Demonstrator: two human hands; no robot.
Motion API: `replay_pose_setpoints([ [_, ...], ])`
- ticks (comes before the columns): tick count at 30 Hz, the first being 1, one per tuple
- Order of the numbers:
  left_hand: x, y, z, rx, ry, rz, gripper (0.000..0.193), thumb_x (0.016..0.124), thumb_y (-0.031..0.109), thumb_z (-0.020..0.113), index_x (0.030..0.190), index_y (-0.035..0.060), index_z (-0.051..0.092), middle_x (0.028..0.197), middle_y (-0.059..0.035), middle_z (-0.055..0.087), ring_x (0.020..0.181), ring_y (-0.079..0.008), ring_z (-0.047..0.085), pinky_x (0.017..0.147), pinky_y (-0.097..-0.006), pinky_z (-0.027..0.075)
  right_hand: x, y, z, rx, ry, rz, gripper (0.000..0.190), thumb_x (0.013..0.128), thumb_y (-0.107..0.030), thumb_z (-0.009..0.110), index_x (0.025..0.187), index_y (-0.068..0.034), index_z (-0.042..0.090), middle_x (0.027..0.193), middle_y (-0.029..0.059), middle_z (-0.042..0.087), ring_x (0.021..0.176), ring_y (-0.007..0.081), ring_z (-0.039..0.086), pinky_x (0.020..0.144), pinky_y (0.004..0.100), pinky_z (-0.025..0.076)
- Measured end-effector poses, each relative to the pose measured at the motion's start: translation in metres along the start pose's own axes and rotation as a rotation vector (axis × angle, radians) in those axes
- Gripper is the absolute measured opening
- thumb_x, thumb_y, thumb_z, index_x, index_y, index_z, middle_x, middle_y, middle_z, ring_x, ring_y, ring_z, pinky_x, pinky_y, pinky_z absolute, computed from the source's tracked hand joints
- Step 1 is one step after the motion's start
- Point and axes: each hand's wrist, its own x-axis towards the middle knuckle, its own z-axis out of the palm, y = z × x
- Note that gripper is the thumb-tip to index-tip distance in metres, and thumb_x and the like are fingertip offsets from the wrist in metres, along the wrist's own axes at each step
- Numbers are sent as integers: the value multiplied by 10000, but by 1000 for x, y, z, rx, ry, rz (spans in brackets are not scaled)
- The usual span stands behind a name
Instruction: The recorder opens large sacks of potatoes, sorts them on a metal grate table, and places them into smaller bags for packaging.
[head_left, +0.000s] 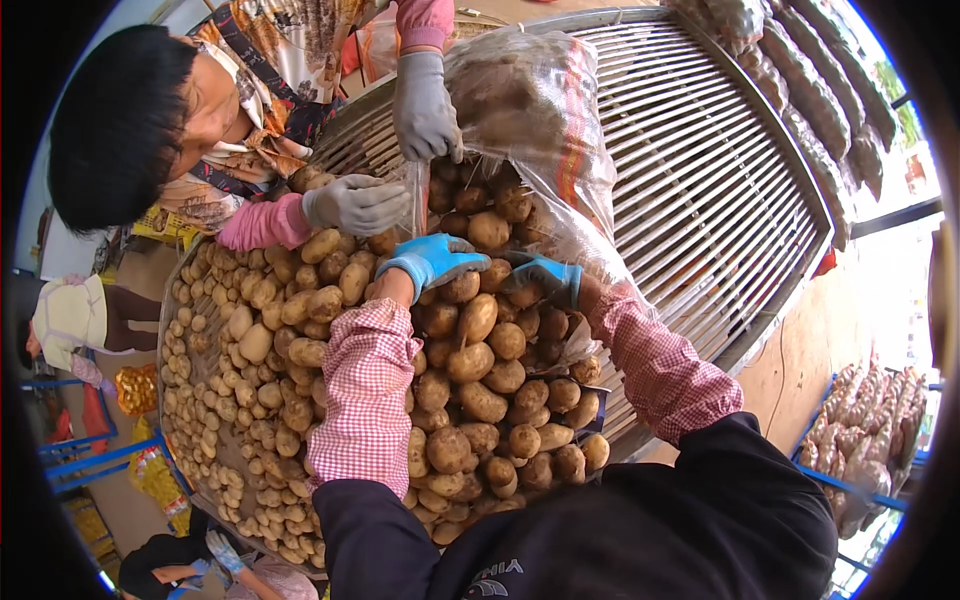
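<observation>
My left hand, in a blue and grey work glove, lies on the potatoes at the mouth of a translucent woven sack. Its fingers are spread apart, and I see nothing in its grasp. My right hand, gloved alike, is just to the right against more potatoes. Its grey fingers are partly hidden, so whether they grip a potato cannot be told. One potato shows between my hands. The sack lies on its side with potatoes inside. A co-worker's grey-gloved hand holds its rim; their other gloved hand is beside the opening.
A slatted metal sorting table bears the heap, with smaller potatoes on the left. Filled sacks are stacked at the upper right, more sacks at lower right. Other people are on the left, near blue rails.
</observation>
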Motion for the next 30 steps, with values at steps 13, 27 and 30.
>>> replay_pose_setpoints([
  [13, -249, -109, 11, -395, 291, -292, 366, 852, 206, 714, 1190, 74, 669, 1170, -110, 654, 1067, -251, 646, 912, -351, 510, 68, -158, 214, 459, -13, 265, 627, 866, -228, 651, 1445, -50, 488, 1242, 159, 652, 1084, 227, 624, 981, 345, 488],
  [27, -164, 33, 131, -57, 854, 148, 411, 833, 360, 702, 1160, 112, 686, 1284, -75, 624, 1173, -309, 579, 1112, -471, 381, -3, -24, -7, -490, 717, 432, 570, 817, -311, 698, 1323, -68, 597, 1247, 199, 650, 1165, 351, 613, 1007, 408, 477],
  [30, -120, 57, 139, 359, 678, -58, 655, 803, 546, 689, 1315, 146, 612, 1401, -85, 551, 1275, -286, 506, 1204, -550, 171, 14, 11, -29, -473, 640, 538, 611, 823, -317, 717, 1347, -40, 567, 1278, 205, 638, 1198, 358, 598, 1028, 408, 468],
])
